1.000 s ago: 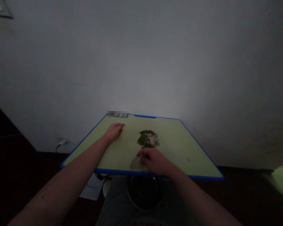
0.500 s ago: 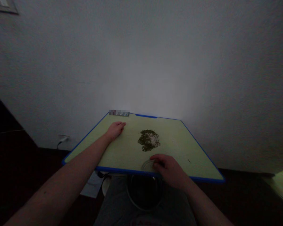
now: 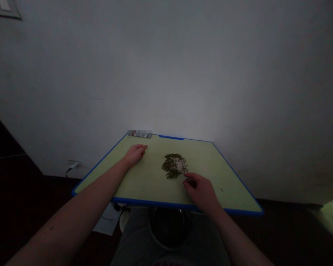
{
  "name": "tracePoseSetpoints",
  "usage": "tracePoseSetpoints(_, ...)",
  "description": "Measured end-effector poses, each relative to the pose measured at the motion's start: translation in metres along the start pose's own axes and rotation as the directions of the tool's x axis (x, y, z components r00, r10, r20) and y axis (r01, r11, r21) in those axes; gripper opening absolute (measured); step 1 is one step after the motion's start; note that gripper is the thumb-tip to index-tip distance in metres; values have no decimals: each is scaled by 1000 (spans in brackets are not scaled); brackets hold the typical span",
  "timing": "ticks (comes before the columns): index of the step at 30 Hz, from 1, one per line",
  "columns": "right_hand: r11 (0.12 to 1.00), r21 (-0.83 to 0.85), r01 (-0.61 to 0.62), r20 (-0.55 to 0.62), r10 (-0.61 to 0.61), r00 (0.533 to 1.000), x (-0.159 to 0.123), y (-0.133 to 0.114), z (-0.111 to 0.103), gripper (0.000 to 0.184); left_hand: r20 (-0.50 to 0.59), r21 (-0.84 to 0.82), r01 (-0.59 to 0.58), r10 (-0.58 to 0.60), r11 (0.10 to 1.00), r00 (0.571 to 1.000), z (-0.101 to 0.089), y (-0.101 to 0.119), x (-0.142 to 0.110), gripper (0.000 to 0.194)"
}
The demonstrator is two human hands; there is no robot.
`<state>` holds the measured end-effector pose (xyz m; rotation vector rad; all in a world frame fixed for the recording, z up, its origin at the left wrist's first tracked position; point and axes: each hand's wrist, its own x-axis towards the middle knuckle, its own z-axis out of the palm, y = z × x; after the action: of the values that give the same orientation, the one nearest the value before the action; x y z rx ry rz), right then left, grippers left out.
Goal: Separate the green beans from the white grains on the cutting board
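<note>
Left hand (image 3: 134, 155) resting palm-down on pale green cutting board (image 3: 152, 184), blue rim, nothing held. Right hand (image 3: 200, 193) curled, fingertips (image 3: 186, 175) just beside near-right edge of heap of dark green grains (image 3: 169, 167); whether pinching anything, cannot tell. White granules (image 3: 180, 164) on heap's right part. Dark round bowl (image 3: 170, 228) below board's near edge.
</note>
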<state>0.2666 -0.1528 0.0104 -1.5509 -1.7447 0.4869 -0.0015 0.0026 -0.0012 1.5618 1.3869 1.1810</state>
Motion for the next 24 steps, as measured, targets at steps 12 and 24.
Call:
tracePoseSetpoints(12, 994, -105, -24, -28, 21, 999, 14, 5, 12, 34, 3, -16, 19, -19, 1000, 1000, 0, -1, 1, 39)
tracePoseSetpoints(24, 996, -82, 15, -26, -17, 1000, 15, 6, 15, 34, 6, -18, 7, -7, 1000, 1000, 1, 1, 0, 39)
